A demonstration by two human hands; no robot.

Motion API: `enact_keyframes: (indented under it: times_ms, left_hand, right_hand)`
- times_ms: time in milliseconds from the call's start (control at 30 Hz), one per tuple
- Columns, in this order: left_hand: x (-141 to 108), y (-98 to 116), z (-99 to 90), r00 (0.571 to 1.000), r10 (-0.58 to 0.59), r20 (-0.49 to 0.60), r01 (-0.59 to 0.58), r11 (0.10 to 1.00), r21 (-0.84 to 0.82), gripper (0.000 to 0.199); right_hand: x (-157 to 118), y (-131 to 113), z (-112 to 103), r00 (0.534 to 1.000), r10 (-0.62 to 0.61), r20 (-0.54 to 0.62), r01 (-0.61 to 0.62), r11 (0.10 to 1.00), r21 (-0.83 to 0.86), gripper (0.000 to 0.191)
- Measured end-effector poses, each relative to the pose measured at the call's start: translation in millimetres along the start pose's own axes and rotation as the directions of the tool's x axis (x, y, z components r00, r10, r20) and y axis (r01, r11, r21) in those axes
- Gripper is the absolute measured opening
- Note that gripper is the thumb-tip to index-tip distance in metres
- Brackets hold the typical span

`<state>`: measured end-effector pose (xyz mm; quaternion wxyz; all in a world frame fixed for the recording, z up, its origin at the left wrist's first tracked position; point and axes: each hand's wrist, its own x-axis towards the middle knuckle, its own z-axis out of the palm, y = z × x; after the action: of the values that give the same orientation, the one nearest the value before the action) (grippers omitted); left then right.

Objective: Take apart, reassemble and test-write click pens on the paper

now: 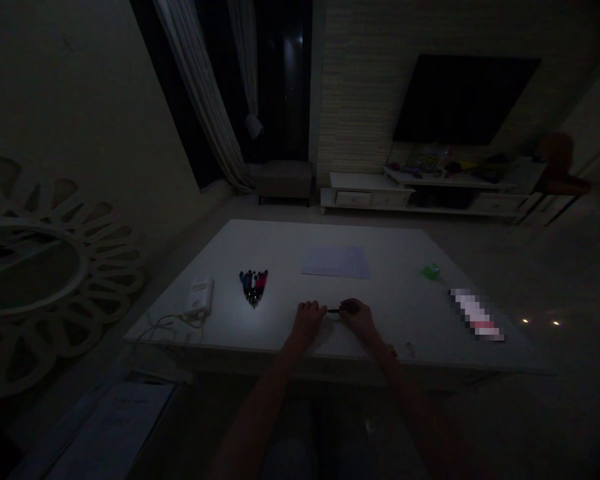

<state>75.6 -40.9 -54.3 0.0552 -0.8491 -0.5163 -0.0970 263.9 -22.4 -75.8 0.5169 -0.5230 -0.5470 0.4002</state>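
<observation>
Right hand [359, 317]: thumb and fingers pinch 1 slim dark pen [334, 311], held level just above or on the tabletop; the dim light does not settle which. Left hand [309, 319]: fingers curled, fingertips at the pen's left end; whether they grip it or only touch it, I cannot tell. The pen spans the gap between the 2 hands.

Directly beyond the hands, 1 sheet of paper [336, 261] lies flat; its markings are too faint to read. To the left of the left hand, a cluster of pens [253, 287] fans out, its narrow end towards the person. Farther left, 1 white boxy device [199, 295] rests near the table edge, with a pale cable [165, 321] beside it.

Right of the right hand and farther away sits 1 small green item [431, 270], type unclear. Well to the right of the same hand lies 1 flat device [475, 313], its face pixelated. All of these rest on the white table [280, 243].

Far beyond the hands, 1 dark screen [467, 100] hangs on the wall above a low white cabinet [370, 181]; 1 upholstered bench [283, 179] stands left of that cabinet.
</observation>
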Motion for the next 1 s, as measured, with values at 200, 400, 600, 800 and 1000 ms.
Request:
enact_keyframes:
  times_ms: [200,400,600,800,1000]
  left_hand:
    - [1,0,0.1,0.999,-0.037,0.02,0.036,0.999,0.016,0.021]
    - [0,-3,2.9,0.999,-0.034,0.009,0.035,0.999,-0.018,0.025]
    - [-2,-4,3.6,0.998,-0.067,0.008,0.068,0.997,-0.034,0.024]
    - [-1,-5,5.1,0.996,-0.084,0.012,0.084,0.995,-0.044,0.024]
    - [-1,-4,2.9,0.994,-0.107,0.012,0.107,0.993,-0.053,0.024]
  right_hand:
    - [6,3,-22,0.997,-0.007,-0.074,0.007,1.0,-0.01,0.031]
    - [8,13,-39,0.996,0.005,-0.091,-0.008,0.999,-0.031,0.033]
    - [11,17,-38,0.994,0.005,-0.105,-0.006,1.0,-0.011,0.033]
    - [18,22,-49,0.995,-0.003,-0.099,-0.002,0.999,-0.041,0.037]
    - [32,32,-52,0.986,-0.017,-0.165,-0.002,0.993,-0.116,0.036]
